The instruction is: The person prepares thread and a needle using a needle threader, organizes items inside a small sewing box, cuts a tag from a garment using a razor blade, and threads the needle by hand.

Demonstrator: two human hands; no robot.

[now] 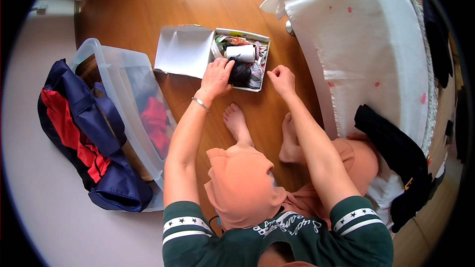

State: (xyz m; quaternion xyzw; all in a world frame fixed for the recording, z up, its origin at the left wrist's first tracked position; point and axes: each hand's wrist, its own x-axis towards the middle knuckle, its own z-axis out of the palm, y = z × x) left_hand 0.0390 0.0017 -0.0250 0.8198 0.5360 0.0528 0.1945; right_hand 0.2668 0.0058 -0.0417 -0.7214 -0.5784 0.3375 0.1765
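Loosely parted left fingers (229, 65), touching black bundle (241, 74), right fingers (273, 73) pinched.

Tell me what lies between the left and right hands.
Left hand to right hand, head view: black bundle, grey striped material, box's right wall, wooden floor.

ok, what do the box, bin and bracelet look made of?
Box: likely cardboard, matte white, going by its thin, flat lid panel.
Bin: probably plastic, semi-clear and smooth; red contents show through its wall.
Bracelet: looks like polished metal, silvery with a glint; coated plastic can't be ruled out.
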